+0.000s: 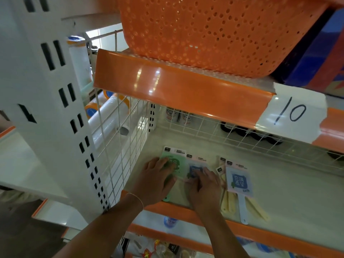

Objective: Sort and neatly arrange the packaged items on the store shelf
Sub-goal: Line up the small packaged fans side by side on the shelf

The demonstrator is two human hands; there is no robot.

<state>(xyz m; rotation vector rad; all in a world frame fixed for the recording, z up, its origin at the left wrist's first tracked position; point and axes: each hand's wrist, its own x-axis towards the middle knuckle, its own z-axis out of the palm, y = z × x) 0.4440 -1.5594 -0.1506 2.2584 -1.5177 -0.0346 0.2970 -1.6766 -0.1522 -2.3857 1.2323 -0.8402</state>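
Several flat packaged items lie side by side on a pale shelf [279, 183]. My left hand [154, 181] rests flat on the green package [178, 161] at the left end. Beside it, my right hand [204, 187] lies on a pink package with a blue print [195, 169], fingers spread over its lower part. Further right lies another pink package with a blue label and a white handle [239, 181]. Yellow handled items [226, 200] stick out from under it.
A white wire grid [119, 146] walls the shelf on the left, with a wire rail [223, 135] at the back. Overhead, an orange shelf edge [176, 94] carries an orange perforated basket [214, 34] and a paper tag reading 10 [292, 114]. Cans [178, 114] stand behind the rail.
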